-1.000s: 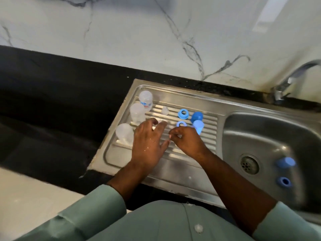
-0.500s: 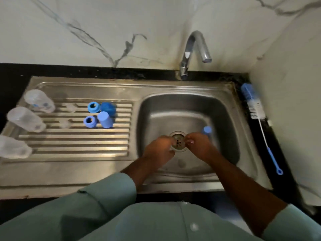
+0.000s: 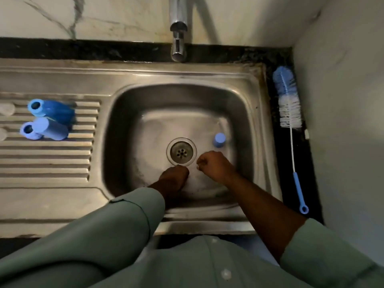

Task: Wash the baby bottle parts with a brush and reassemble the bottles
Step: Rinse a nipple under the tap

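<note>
Both hands are down in the steel sink basin [image 3: 124,125], just in front of the drain [image 3: 181,152]. My left hand [image 3: 173,176] points toward the drain rim, its fingertips at the basin floor; its grip is hidden. My right hand [image 3: 216,165] is curled into a loose fist beside it, and nothing shows in it. A light blue cap [image 3: 219,140] stands on the basin floor just beyond my right hand. On the drainboard [image 3: 47,163] lie two blue rings [image 3: 35,106] [image 3: 28,129] and two blue caps [image 3: 60,112] [image 3: 53,129]. The bottle brush [image 3: 287,100] lies on the right ledge.
The faucet [image 3: 178,28] hangs over the back of the basin with no water running. Blurred clear parts [image 3: 6,109] sit at the drainboard's far left edge. A wall closes in on the right behind the brush. Black counter runs along the back.
I turned from the drainboard to the sink. Both hands moved from the drainboard parts into the basin and now sit slightly nearer me than half a second ago.
</note>
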Motion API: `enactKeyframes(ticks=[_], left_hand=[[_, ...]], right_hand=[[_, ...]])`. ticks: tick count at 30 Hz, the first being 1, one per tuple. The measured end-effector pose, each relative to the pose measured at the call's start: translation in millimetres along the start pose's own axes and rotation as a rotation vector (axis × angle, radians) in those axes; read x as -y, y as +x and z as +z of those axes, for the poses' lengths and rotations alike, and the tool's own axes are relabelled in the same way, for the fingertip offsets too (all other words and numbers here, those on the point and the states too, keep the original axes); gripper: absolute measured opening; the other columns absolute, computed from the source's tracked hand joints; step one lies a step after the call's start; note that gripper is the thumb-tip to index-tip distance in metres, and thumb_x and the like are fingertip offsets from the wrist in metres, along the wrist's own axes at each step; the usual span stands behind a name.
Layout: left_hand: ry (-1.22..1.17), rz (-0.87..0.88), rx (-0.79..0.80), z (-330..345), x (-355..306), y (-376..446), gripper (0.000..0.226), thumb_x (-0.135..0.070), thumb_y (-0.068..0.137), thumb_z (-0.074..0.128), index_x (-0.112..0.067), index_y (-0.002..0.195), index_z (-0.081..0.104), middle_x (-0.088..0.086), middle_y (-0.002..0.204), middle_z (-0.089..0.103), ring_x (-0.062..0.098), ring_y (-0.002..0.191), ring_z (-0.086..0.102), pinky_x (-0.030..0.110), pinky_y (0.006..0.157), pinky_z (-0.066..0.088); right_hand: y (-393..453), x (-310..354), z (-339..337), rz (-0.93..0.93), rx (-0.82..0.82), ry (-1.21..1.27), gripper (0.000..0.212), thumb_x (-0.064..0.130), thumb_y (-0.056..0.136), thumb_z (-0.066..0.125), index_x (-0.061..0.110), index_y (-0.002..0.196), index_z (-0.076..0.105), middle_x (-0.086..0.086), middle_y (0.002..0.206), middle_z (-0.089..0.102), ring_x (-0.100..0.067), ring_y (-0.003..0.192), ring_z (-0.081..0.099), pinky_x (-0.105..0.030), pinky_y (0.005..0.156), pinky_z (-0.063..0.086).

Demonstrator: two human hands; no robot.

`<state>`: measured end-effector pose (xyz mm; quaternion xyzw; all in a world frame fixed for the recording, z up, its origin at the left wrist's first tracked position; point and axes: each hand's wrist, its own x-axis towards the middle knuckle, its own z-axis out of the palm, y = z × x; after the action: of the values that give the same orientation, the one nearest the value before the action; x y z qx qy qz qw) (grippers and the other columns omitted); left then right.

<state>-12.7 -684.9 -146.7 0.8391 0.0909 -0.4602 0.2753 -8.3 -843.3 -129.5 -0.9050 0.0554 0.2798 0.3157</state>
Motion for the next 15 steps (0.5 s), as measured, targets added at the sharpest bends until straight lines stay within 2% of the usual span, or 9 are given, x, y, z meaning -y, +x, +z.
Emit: enactKeyframes(ticks=[2,4,5,7,9,12,15], left_hand=[[-0.282,0.003,-0.069,-7.8,-6.6,7.2,0.020,-0.016,0.092,0.062,-0.011,0.109,0.070,0.013,0.116,0.065,0.033,0.104,0.062,0.026,0.080,0.048],[-0.717,0.031,-0.112,-24.1,-21.2,6.4,0.014,0.002,0.090,0.062,-0.003,0.098,0.073,0.018,0.092,0.068,0.031,0.073,0.062,0.021,0.057,0.050],[-0.893,0.047,-0.175,-34.7,-29.0,5.1,0.017,0.007,0.090,0.059,-0.003,0.092,0.072,0.018,0.082,0.067,0.029,0.064,0.059,0.022,0.050,0.050],[-1.193,0.069,-0.189,-55.7,-44.5,3.5,0.020,0.002,0.095,0.054,-0.011,0.092,0.069,0.011,0.077,0.067,0.024,0.062,0.060,0.027,0.053,0.054],[-1.385,0.132,-0.154,-72.6,-62.3,2.5,0.021,-0.007,0.101,0.047,-0.014,0.090,0.064,0.006,0.073,0.062,0.020,0.063,0.058,0.034,0.063,0.054],[-1.601,0.156,-0.047,-96.0,-87.2,7.4,0.024,-0.019,0.104,0.040,-0.014,0.087,0.056,0.004,0.067,0.052,0.018,0.060,0.055,0.034,0.068,0.053],[-1.682,0.155,0.055,-113.4,-100.8,16.5,0.034,-0.032,0.106,0.038,-0.007,0.095,0.058,0.004,0.065,0.059,0.017,0.058,0.064,0.029,0.059,0.058]], right_hand=[[4.3,1.4,-8.7,-0.022,-0.028,0.090,0.013,0.017,0.083,0.069,0.010,0.093,0.073,-0.007,0.097,0.071,-0.021,0.095,0.065,-0.029,0.082,0.049],[12.5,12.3,-29.2,-0.035,-0.138,0.216,0.012,0.013,0.084,0.069,0.009,0.093,0.074,-0.007,0.095,0.072,-0.016,0.093,0.065,-0.020,0.078,0.045],[19.9,21.7,-43.6,-0.062,-0.233,0.256,0.012,0.013,0.084,0.069,0.008,0.094,0.074,-0.008,0.096,0.073,-0.015,0.092,0.065,-0.019,0.080,0.045],[37.8,45.1,-74.9,-0.138,-0.405,0.378,0.018,0.010,0.087,0.067,0.002,0.102,0.072,-0.014,0.102,0.072,-0.021,0.096,0.065,-0.029,0.092,0.048],[59.2,72.2,-109.0,-0.229,-0.470,0.455,0.031,0.007,0.090,0.062,-0.001,0.119,0.063,-0.017,0.121,0.064,-0.025,0.113,0.060,-0.037,0.104,0.043],[94.6,109.2,-146.4,-0.445,-0.541,0.188,0.045,0.010,0.091,0.057,0.002,0.135,0.051,-0.014,0.145,0.043,-0.027,0.135,0.039,-0.037,0.114,0.032],[113.5,133.1,-155.8,-0.583,-0.591,-0.092,0.038,0.006,0.089,0.056,0.001,0.127,0.057,-0.019,0.137,0.048,-0.035,0.127,0.045,-0.045,0.108,0.037]])
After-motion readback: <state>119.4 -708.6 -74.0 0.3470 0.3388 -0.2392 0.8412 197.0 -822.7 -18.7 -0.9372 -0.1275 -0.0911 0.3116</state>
